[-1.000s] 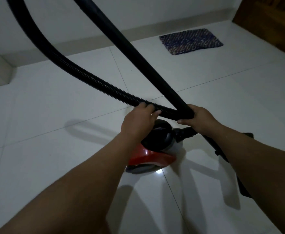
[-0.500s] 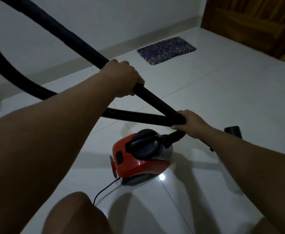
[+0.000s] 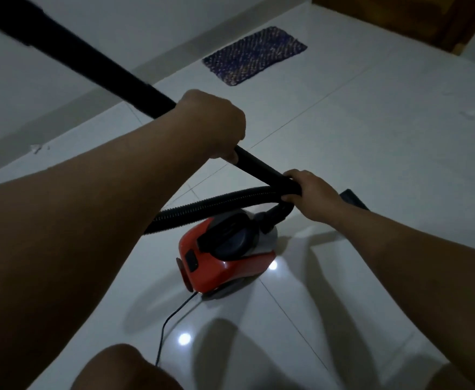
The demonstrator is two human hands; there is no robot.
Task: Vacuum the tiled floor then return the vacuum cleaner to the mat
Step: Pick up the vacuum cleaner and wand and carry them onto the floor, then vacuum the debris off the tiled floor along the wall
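**Both hands on wand, canister short of mat**

Since half a second ago: little change. Left hand (image 3: pixel 211 123) stays wrapped on the long rigid black plastic wand (image 3: pixel 112 76), about midway along the visible length; view has tilted slightly, woven blue-purple rectangular mat (image 3: pixel 254 55) now sits higher right of centre.

Right hand (image 3: pixel 312 194) clamped on the wand's lower end, where it meets the ribbed black flexible hose (image 3: pixel 202 209). Hose loops left under the left forearm and out of sight.

Red-and-black canister vacuum cleaner (image 3: pixel 228 254) stands on the glossy white tiled floor (image 3: pixel 385 142), directly below the hands, well apart from the mat. Thin black power cord (image 3: pixel 171 319) trails from its rear toward the camera. Dark floor nozzle (image 3: pixel 353 199) partly hidden behind right wrist. Brown wooden door (image 3: pixel 399 15) at top right.
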